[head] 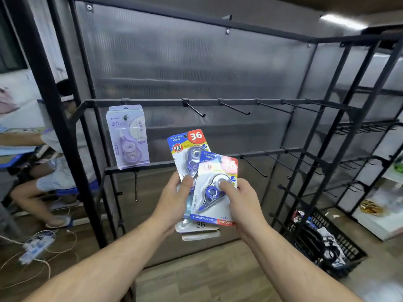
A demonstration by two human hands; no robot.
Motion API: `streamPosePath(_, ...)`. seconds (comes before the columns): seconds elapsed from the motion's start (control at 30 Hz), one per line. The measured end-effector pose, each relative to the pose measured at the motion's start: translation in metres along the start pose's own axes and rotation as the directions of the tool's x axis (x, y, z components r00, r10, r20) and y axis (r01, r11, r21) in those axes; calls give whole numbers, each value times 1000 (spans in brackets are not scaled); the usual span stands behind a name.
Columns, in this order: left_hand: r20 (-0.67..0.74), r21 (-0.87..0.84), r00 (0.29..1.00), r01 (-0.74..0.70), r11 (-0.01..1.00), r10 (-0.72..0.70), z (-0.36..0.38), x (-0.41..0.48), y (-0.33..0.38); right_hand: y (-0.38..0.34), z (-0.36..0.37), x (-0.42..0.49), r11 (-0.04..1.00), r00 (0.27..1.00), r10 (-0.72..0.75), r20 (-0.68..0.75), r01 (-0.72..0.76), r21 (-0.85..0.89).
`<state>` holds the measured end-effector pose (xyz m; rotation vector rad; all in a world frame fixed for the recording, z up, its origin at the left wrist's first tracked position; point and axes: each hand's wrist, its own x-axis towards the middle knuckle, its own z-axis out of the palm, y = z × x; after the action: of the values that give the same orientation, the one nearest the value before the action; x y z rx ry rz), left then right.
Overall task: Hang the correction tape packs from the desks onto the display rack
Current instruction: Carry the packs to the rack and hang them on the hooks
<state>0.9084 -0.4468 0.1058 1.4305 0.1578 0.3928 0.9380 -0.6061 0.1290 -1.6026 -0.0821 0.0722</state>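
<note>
Mid-frame, our left hand [174,199] grips the stack of packs [189,147] and our right hand [242,201] pinches the front pack [207,204]; next, we judge, its hole must thread onto the empty hook [197,110] above.

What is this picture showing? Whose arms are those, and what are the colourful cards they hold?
There is no machine here. A person wears a camera on their head, so you see their own arms. The left hand holds a stack of correction tape packs, and the right hand pinches the front pack. Behind stands a black display rack with bare hooks. Purple packs already hang at its left. A black crate sits on the floor.
</note>
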Motion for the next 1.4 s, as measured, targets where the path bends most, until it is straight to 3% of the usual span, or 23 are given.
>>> streamPosePath(0.27,-209,59,977,44,997,-31,23,4,-2,-21,-25,52,995,974,-91,210,95,-12)
streamPosePath(0.57,-362,68,932,31,997,-4,28,-22,1,-16,-22,71,995,910,-82,406,101,-26)
streamPosePath(0.93,-418,90,909,36,995,5,11,-28,16,-72,-3,94,954,902,-299,313,287,84)
streamPosePath(1.17,-385,82,923,59,995,-23,-5,-36,10,-63,15,111,992,973,-120,195,111,53)
streamPosePath(1.3,-362,72,932,47,996,-18,-12,-37,11,-61,21,113,985,987,-131,90,140,-100)
streamPosePath(1.4,-340,60,940,40,997,-17,-16,-37,12,-58,25,117,951,978,-186,89,202,-234)
